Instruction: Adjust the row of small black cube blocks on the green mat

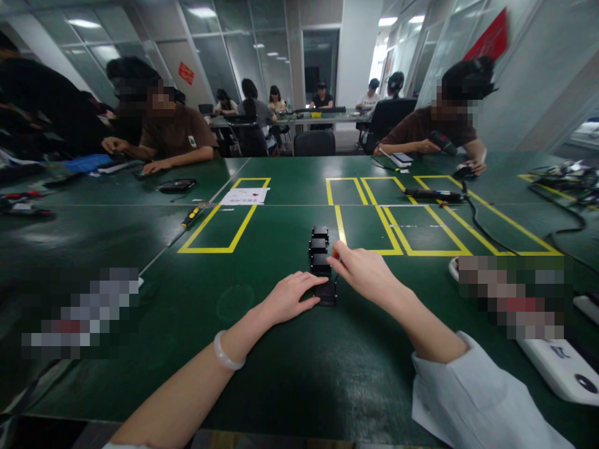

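Several small black blocks (pixel 320 245) form a line running away from me on the green table (pixel 281 386). My left hand (pixel 292 296) grips the nearest black block (pixel 326 290), with its fingers over the far side and the thumb along the near edge. The fingertips partly cover that block. My right hand (pixel 360 265) is closed in a pinch just right of the row, beside the second-nearest block. A thin dark thing shows below its fingertips, too small to name.
Yellow tape outlines (pixel 233 251) mark the table. Paper (pixel 246 196) and a yellow-black screwdriver (pixel 191 216) lie ahead left; a corded black tool (pixel 435 194) ahead right. White-edged, blurred objects (pixel 556 368) flank my arms. Co-workers sit across, one holding a power tool (pixel 442 143).
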{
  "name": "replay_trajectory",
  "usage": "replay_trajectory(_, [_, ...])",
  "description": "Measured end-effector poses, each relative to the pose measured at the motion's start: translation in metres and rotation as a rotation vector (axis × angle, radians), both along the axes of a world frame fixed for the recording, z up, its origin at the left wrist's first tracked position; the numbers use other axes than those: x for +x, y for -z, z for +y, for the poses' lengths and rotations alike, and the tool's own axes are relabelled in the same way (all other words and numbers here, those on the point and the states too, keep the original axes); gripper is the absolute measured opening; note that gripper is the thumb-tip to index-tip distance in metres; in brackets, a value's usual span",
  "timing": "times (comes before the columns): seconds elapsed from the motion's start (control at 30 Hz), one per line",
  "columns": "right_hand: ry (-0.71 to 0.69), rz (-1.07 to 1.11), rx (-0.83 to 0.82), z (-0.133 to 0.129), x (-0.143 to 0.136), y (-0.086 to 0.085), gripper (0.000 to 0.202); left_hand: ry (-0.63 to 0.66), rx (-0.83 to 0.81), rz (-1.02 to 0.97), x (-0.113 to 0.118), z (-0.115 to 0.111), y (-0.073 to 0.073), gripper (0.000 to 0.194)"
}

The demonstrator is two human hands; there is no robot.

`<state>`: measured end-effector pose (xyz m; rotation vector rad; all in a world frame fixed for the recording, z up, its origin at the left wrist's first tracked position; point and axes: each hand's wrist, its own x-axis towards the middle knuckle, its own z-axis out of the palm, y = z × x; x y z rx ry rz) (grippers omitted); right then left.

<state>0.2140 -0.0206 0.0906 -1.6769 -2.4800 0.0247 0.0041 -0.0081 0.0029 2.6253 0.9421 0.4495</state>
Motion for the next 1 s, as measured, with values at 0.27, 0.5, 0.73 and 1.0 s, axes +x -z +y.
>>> replay_trajectory(0.27, [0.008,-0.003,0.005,-0.0004,0.0009,-0.0002,0.020,-0.003,-0.005,0.007,0.0004,-0.0011,-0.0029,0.042])
replay_trajectory(0.5, [-0.008,0.012,0.009,-0.0002,0.0009,0.0005,0.023,-0.002,0.000,0.008,0.0008,-0.0011,-0.0023,0.042])
replay_trajectory(0.73, [0.000,-0.015,0.002,0.0020,0.0015,0.0029,0.022,0.002,-0.011,0.013,0.0004,-0.0010,-0.0027,0.043])
replay_trajectory(1.0, [-0.005,0.013,0.016,-0.0003,0.0019,0.0015,0.018,-0.005,-0.008,0.008,0.0007,-0.0010,-0.0032,0.042])
